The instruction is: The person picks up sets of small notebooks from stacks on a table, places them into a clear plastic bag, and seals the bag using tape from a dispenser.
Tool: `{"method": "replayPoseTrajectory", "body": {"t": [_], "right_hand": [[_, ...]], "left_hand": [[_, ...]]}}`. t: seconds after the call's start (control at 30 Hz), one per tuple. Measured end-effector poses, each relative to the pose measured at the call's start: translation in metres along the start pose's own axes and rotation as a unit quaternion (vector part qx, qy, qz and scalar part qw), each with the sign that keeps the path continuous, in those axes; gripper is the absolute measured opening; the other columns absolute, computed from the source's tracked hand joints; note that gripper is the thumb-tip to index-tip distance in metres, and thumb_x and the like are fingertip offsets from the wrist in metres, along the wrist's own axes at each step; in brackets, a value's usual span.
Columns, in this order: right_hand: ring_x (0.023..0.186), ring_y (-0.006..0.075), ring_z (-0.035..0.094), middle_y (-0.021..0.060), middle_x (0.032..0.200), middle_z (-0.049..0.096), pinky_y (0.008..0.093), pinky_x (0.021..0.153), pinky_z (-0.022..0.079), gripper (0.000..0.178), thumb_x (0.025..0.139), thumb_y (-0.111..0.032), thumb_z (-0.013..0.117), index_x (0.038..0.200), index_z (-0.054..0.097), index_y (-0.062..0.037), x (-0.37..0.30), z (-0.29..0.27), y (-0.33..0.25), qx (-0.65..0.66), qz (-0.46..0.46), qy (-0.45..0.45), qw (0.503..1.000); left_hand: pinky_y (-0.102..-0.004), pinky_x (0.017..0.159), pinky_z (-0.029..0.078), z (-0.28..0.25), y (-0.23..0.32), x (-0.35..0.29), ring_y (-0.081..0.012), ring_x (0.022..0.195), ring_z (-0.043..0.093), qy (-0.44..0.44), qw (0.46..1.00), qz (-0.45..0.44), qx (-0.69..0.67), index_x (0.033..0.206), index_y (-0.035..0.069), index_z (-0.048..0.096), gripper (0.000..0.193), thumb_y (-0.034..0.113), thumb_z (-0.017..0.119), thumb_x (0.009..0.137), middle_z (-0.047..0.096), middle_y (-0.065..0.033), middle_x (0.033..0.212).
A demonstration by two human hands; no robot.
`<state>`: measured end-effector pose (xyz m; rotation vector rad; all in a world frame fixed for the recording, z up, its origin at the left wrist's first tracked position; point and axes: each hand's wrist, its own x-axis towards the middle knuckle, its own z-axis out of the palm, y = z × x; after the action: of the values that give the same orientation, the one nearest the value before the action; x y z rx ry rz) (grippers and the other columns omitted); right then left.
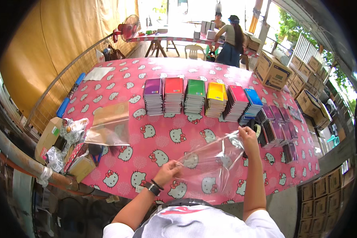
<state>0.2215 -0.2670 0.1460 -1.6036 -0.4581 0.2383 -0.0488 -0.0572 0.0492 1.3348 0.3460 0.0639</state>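
A clear plastic bag [214,162] is stretched between my two hands above the pink patterned tablecloth [146,154]. My left hand [169,171], with a dark band and watch on the wrist, pinches one side of it. Higher up and to the right, my right hand [248,139] grips the other end, close to a roll of tape [258,131]. Beyond the bag stands a row of notebook stacks: purple [153,97], red [173,96], green [194,97], yellow [216,100], pink [236,103] and blue [250,106]. The bag looks flat, with nothing visible inside.
Wrapped purple notebook packs [277,125] lie at the right. A pile of clear plastic sheets [109,125] rests at the left, near a cluttered box [47,139]. A cardboard carton [271,70] sits on the far right corner. Two people [231,39] are at a farther table.
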Motion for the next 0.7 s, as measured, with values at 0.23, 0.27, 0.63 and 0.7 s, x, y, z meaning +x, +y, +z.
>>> {"method": "replayPoseTrajectory", "body": {"t": [0.23,0.27,0.63,0.7], "right_hand": [[0.121,0.0301,0.036,0.0113,0.124,0.048,0.0473,0.1,0.026,0.043,0.075,-0.018,0.06,0.116,0.051,-0.0089,-0.037,0.117,0.026,-0.426,-0.366,-0.08,0.823],[0.129,0.0297,0.03,0.0092,0.131,0.045,0.0506,0.104,0.022,0.047,0.076,-0.024,0.06,0.121,0.05,-0.0133,-0.054,0.134,0.041,-0.475,-0.337,-0.194,0.79],[0.131,0.0336,0.026,0.0117,0.144,0.03,0.0555,0.102,0.02,0.06,0.084,-0.044,0.05,0.136,0.037,-0.0154,-0.065,0.102,0.129,-0.582,-0.127,-0.189,0.78],[0.124,0.0346,0.034,0.0131,0.134,0.042,0.0513,0.099,0.025,0.057,0.079,-0.036,0.059,0.129,0.045,-0.0122,-0.057,0.11,0.107,-0.592,-0.129,-0.173,0.776]], "left_hand": [[-0.0307,0.064,0.05,-0.082,-0.045,0.034,-0.0192,0.077,0.062,0.243,0.966,0.024,0.083,0.113,0.0,0.052,0.029,0.009,0.056,0.085,0.064,-0.0115,0.084],[-0.0321,0.065,0.05,-0.091,-0.048,0.035,-0.0221,0.076,0.062,0.249,0.953,0.013,0.173,0.115,-0.001,0.051,0.033,0.008,0.056,0.084,0.064,-0.0131,0.085],[-0.0492,0.103,0.026,-0.045,0.0,0.023,-0.0343,0.129,0.031,0.36,0.711,0.195,0.572,0.134,0.014,0.039,0.057,0.024,0.056,0.081,0.037,-0.0156,0.138],[-0.0569,0.105,0.016,-0.027,-0.01,0.02,-0.0361,0.131,0.026,0.207,0.701,0.088,0.677,0.138,0.016,0.035,0.062,0.034,0.055,0.081,0.031,-0.0138,0.142]]}}
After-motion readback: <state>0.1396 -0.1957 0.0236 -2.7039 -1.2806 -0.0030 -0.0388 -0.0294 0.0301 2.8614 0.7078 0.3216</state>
